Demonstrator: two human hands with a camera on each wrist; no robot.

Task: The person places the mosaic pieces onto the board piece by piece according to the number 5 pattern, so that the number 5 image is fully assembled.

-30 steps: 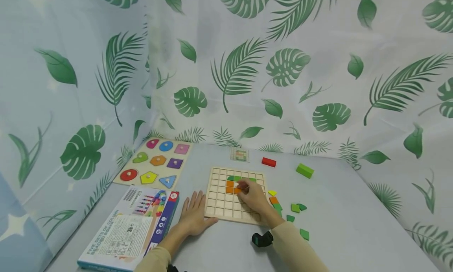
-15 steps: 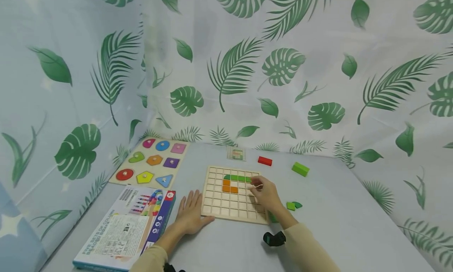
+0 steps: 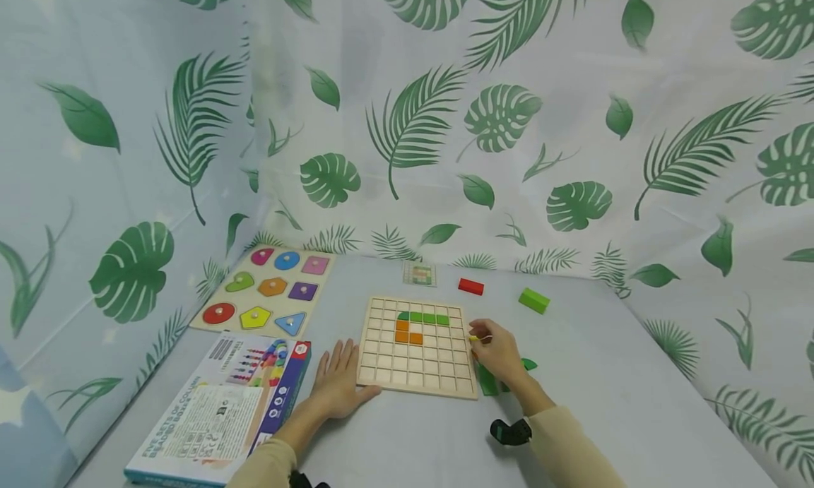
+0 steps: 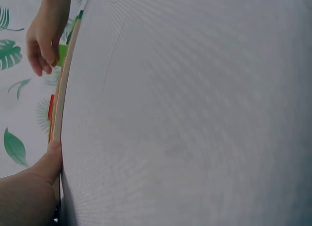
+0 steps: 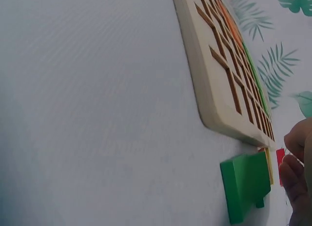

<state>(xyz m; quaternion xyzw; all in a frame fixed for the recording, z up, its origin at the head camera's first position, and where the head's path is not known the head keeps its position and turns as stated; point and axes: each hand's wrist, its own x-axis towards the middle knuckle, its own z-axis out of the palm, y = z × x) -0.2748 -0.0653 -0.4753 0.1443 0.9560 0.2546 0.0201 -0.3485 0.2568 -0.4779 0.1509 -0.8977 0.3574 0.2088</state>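
My left hand [image 3: 337, 381] lies with fingers spread on the table, thumb along the near left corner of a wooden grid board [image 3: 416, 375]. The left wrist view shows that thumb [image 4: 49, 162] against the board's side. Just right of the board, my right hand [image 3: 499, 350] pinches a small yellow triangular piece [image 3: 473, 337] between thumb and forefinger. On the grid, a row of green pieces [image 3: 425, 318] runs above several orange pieces [image 3: 402, 330]. Beside the board, green pieces [image 3: 488, 382] lie partly under the right hand; one green block [image 5: 246, 182] shows in the right wrist view.
A pattern card [image 3: 420, 273], a red block [image 3: 470, 286] and a light green block [image 3: 534, 301] lie beyond the board. To the left are a knobbed shape puzzle [image 3: 263, 290] and a boxed toy [image 3: 219, 407]. Leaf-print cloth [image 3: 407, 121] stands behind the table.
My right hand has left the orange pieces on the grid and moved right, off the board, to the yellow piece, which it now pinches. The left hand stays put; the head view shifts slightly.
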